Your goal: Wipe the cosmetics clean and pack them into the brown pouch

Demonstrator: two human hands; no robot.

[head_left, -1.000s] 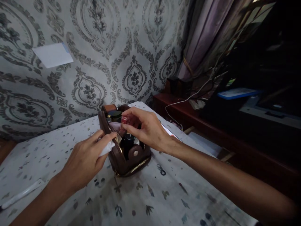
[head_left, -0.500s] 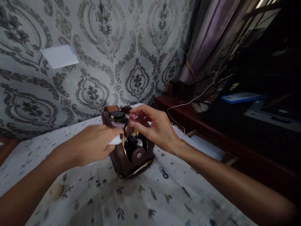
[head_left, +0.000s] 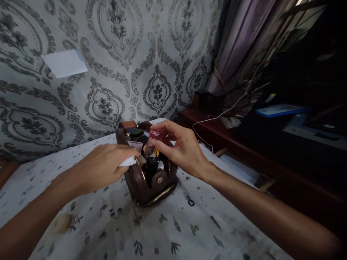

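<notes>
A dark brown zippered bag (head_left: 138, 180) stands unzipped on the patterned tablecloth, filled with several bottles, jars and tubes. My right hand (head_left: 180, 148) is over the bag's right side, thumb and fingers pinching a small clear bottle with a red part (head_left: 151, 139) above the other contents. At the bag's left edge, my left hand (head_left: 105, 164) is closed on a wad of white tissue or cloth (head_left: 128, 161). A pale pink tube (head_left: 136, 145) pokes up near its fingertips. A dark round-lidded jar (head_left: 135, 133) sits at the back of the bag.
Behind the table is a wall with grey damask wallpaper (head_left: 157, 90) and a white card (head_left: 65, 63) on it. To the right, a reddish-brown desk (head_left: 187, 117) carries a white cable (head_left: 230, 110). A blue-edged flat object (head_left: 280, 110) is farther right.
My left hand has shifted slightly left, away from the bag's opening, with the white wad still in it. My right hand holds the small bottle in nearly the same place.
</notes>
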